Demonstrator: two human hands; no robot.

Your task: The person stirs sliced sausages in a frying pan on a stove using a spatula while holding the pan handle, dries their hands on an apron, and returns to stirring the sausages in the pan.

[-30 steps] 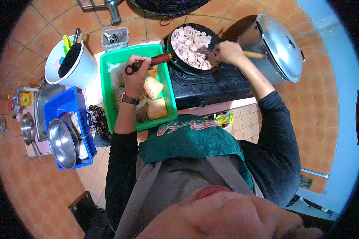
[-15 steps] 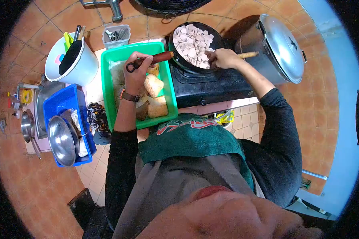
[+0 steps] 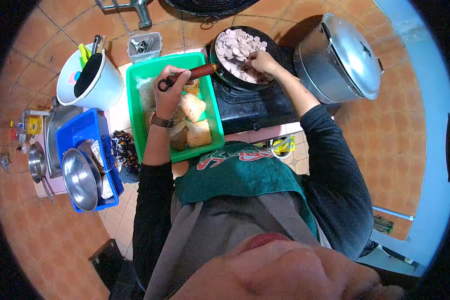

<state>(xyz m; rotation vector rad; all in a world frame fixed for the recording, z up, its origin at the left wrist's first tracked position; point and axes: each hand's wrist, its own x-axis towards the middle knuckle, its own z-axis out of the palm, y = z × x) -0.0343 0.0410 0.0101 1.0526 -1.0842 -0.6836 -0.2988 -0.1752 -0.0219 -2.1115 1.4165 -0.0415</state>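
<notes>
A black frying pan [image 3: 220, 75] sits on the stove, with many thin, pale round slices [image 3: 237, 47] heaped in it. My left hand [image 3: 171, 86] is wrapped around the pan's reddish-brown wooden handle [image 3: 202, 71], above the green basin. Over the slices, at the pan's right side, is my right hand [image 3: 262, 63], its fingers closed. It grips a stirring utensil with a light wooden handle, which is now mostly hidden behind the hand and forearm; its working end is lost among the slices.
A green basin [image 3: 217, 120] with bagged food stands left of the black stove [image 3: 245, 111]. To the right rises a large lidded metal pot [image 3: 317, 70]. Farther left are a white bucket [image 3: 110, 82], a blue basin [image 3: 116, 172] and a metal bowl [image 3: 80, 180].
My right hand has moved left and slightly up over the pan, and the utensil's handle no longer sticks out rightward. The slices are heaped differently. My left hand stays on the pan handle.
</notes>
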